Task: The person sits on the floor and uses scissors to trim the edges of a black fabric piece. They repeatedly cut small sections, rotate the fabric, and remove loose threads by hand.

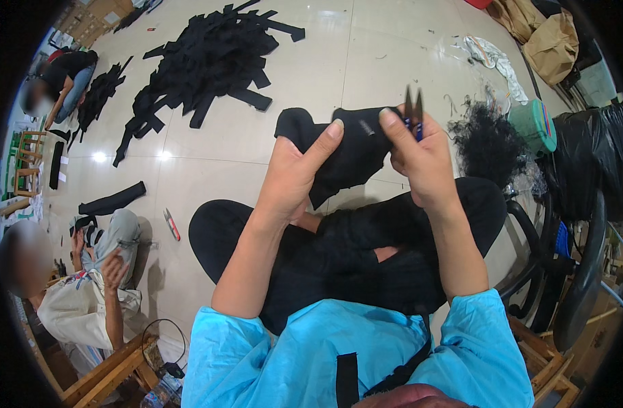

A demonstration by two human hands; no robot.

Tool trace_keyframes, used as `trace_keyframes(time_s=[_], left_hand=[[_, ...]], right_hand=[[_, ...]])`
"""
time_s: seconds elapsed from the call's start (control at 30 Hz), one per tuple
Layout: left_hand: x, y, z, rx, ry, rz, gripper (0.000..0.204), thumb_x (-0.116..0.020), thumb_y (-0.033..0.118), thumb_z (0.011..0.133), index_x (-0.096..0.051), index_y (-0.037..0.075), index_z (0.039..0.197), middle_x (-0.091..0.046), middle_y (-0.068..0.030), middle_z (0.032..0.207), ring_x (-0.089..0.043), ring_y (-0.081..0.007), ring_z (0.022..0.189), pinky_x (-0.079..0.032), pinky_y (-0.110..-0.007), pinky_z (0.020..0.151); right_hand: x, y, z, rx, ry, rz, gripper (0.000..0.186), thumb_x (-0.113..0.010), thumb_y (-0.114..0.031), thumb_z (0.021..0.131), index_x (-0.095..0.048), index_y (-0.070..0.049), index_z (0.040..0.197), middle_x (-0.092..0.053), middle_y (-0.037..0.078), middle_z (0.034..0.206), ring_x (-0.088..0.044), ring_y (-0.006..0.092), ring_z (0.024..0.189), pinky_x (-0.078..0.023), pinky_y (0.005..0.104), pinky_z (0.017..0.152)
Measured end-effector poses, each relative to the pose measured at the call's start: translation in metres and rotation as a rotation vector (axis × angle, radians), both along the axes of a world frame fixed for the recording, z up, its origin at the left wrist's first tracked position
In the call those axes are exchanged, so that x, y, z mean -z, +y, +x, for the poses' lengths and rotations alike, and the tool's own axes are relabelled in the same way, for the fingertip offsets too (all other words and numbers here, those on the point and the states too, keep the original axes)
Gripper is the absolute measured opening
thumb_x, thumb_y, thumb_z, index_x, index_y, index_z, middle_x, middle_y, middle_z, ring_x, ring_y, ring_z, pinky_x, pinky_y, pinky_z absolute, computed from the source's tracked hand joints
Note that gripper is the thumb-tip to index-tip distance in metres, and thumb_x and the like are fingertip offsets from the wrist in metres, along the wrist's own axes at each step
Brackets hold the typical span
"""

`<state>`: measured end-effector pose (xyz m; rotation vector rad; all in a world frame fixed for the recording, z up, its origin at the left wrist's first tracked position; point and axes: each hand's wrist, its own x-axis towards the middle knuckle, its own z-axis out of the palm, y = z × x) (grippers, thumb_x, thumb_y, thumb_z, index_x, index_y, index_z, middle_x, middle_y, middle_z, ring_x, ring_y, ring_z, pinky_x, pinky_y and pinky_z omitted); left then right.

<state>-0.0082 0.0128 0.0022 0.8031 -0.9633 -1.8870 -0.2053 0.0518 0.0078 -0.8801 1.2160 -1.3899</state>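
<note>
Soft black fabric piece [345, 153], light & floppy.
My left hand [294, 173] pinches its edge w/ thumb; right hand [420, 156] clenches small blue-handled thread snips [413, 112] & the cloth.

The black fabric piece [338, 153] hung crumpled between both hands, pinched at its top edge, while small blue-handled thread snips [413, 115] stuck up, blades closed, from the right fist.
</note>
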Motion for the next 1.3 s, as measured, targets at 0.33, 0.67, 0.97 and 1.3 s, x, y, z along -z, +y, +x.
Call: trace_keyframes(time_s=[0.33, 0.67, 0.97, 1.3], left_hand=[[0.017, -0.007, 0.002, 0.245, -0.138, -0.123, 0.055, -0.077, 0.017, 0.096, -0.056, -0.004, 0.142, -0.069, -0.0156, 0.132, -0.065, -0.0232, 0.124, -0.047, -0.039, 0.113], [0.029, -0.004, 0.005, 0.212, -0.111, -0.233, 0.077, -0.075, 0.04, 0.098, -0.045, -0.005, 0.153, -0.056, -0.021, 0.149, -0.053, -0.0314, 0.14, -0.043, -0.041, 0.117], [0.019, -0.001, 0.012, 0.252, 0.16, 0.024, 0.053, -0.071, 0.021, 0.102, -0.054, -0.001, 0.147, -0.067, -0.0163, 0.134, -0.066, -0.023, 0.123, -0.052, -0.037, 0.108], [0.01, 0.0, -0.005, 0.195, -0.06, -0.08, 0.046, -0.069, 0.026, 0.104, -0.059, -0.009, 0.131, -0.072, -0.0204, 0.118, -0.073, -0.0253, 0.107, -0.062, -0.036, 0.093]], right_hand=[[-0.017, -0.004, -0.045, 0.174, -0.631, -0.082, 0.016, -0.064, -0.021, 0.108, -0.058, -0.015, 0.094, -0.037, -0.008, 0.065, -0.03, 0.005, 0.05, -0.028, 0.0219, 0.043], [-0.025, 0.004, -0.048, -0.018, -0.611, -0.192, 0.015, -0.057, -0.022, 0.111, -0.061, -0.015, 0.098, -0.046, -0.008, 0.072, -0.032, 0.0042, 0.052, -0.027, 0.0205, 0.044], [-0.014, -0.009, -0.063, 0.1, -0.58, -0.225, 0.02, -0.055, -0.022, 0.112, -0.057, -0.012, 0.095, -0.041, -0.005, 0.067, -0.031, 0.0054, 0.053, -0.029, 0.0221, 0.045], [-0.014, -0.015, -0.062, 0.249, -0.088, -0.093, 0.022, -0.062, -0.027, 0.109, -0.062, -0.005, 0.112, -0.05, -0.005, 0.079, -0.033, 0.0024, 0.054, -0.028, 0.0215, 0.045]])
